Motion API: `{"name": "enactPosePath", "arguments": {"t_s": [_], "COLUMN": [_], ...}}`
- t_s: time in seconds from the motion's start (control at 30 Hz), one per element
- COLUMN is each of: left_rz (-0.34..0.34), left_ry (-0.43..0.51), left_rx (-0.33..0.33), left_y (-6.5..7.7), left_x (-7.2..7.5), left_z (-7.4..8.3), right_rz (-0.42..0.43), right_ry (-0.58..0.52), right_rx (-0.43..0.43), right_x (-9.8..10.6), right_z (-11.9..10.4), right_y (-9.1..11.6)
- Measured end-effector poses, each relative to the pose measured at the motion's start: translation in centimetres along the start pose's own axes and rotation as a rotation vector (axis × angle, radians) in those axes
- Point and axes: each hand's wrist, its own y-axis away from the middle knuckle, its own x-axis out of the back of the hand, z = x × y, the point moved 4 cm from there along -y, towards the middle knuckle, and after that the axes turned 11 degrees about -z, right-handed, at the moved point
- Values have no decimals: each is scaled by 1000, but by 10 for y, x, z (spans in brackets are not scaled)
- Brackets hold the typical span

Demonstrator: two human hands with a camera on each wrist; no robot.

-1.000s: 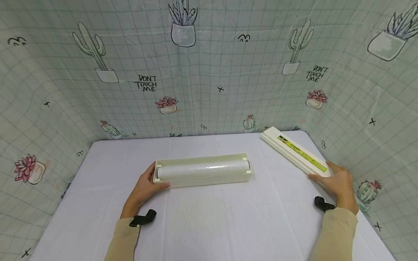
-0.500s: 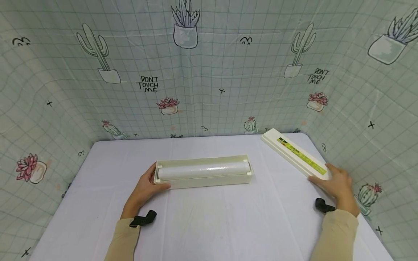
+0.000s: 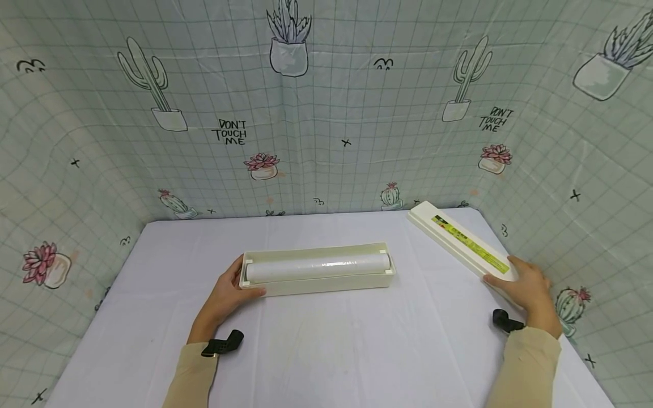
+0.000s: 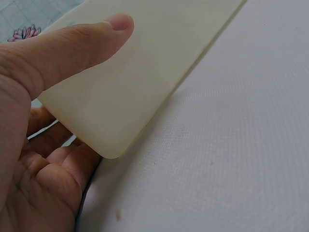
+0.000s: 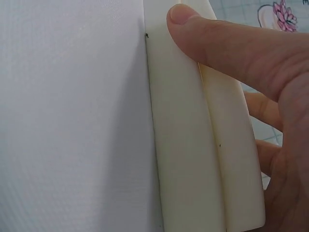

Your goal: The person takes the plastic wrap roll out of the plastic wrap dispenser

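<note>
A long cream cling film box (image 3: 326, 285) lies without its cover on the middle of the table, a shiny white roll of cling film (image 3: 316, 267) inside it. My left hand (image 3: 223, 297) grips the box's left end. In the left wrist view the thumb (image 4: 91, 41) lies along the front wall, with the fingers behind the end. Over at the right, the box's cream lid (image 3: 442, 234) lies slantwise with a yellow-green label on top. My right hand (image 3: 528, 289) holds the lid's near end, its thumb (image 5: 212, 41) on the left side and fingers on the other.
A white cloth (image 3: 316, 351) covers the table. Behind and at both sides hangs a gridded curtain (image 3: 331, 102) printed with cacti. The lid lies close to the table's right edge. Black camera mounts (image 3: 224, 343) sit on both wrists.
The head view shifts slightly. Both hands keep their hold, and the box and lid stay in place.
</note>
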Motion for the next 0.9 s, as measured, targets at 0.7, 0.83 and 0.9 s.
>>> {"name": "enactPosePath", "arguments": {"t_s": [0.7,0.83,0.9], "left_rz": [-19,-24,-23], "left_ry": [2,-2,-2], "left_rx": [-14,-16,-12], "left_y": [-8,-9,-9], "left_x": [9,10,11], "left_z": [-2,-2,-2], "right_rz": [-44,-38,-37], "right_ry": [-17,-32,-36], "right_rx": [-105,-143,-156], "right_x": [1,0,-1], "right_z": [-12,-11,-11], "right_y": [4,6,7]}}
